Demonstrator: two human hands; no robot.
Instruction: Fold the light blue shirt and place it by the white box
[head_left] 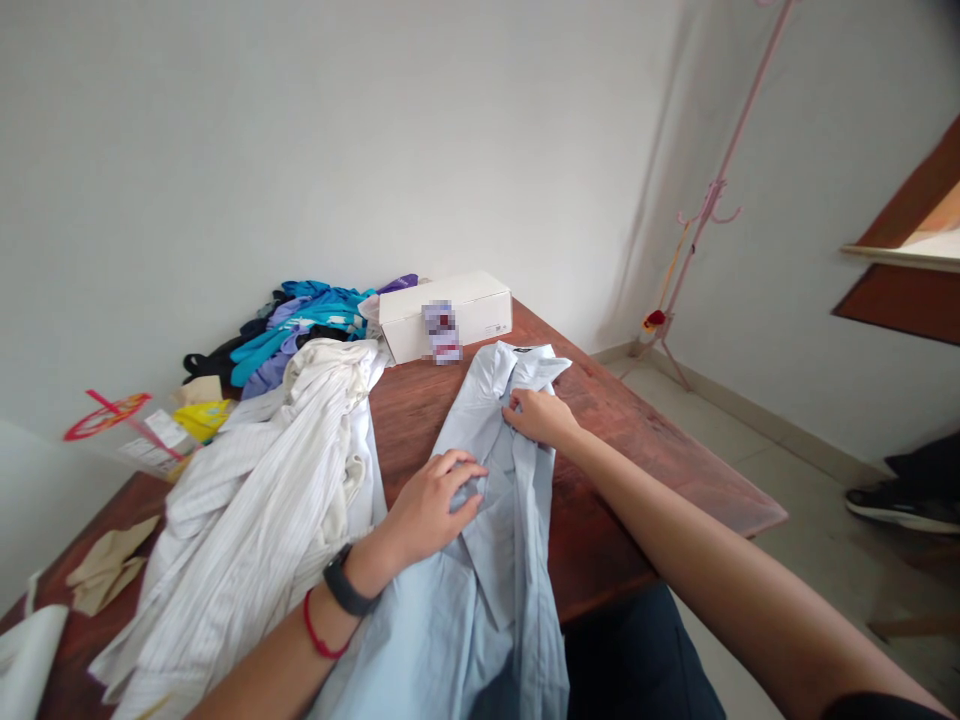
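Observation:
A light blue collared shirt (487,520) lies lengthwise on the wooden table, its collar at the far end and its lower part draped toward me over the near edge. My left hand (435,505), a black band on its wrist, rests on the middle of the shirt with its fingers apart. Just below the collar, my right hand (544,418) has its fingers bent together on the shirt's front, pinching the cloth. The fingertips of that hand are partly hidden.
Left of the shirt is a heap of white striped clothes (255,500). Blue, purple and black clothes (307,320) are piled behind it. A white box (480,300) stands near the wall. A pink coat stand (709,205) rises beyond the brown table (675,470).

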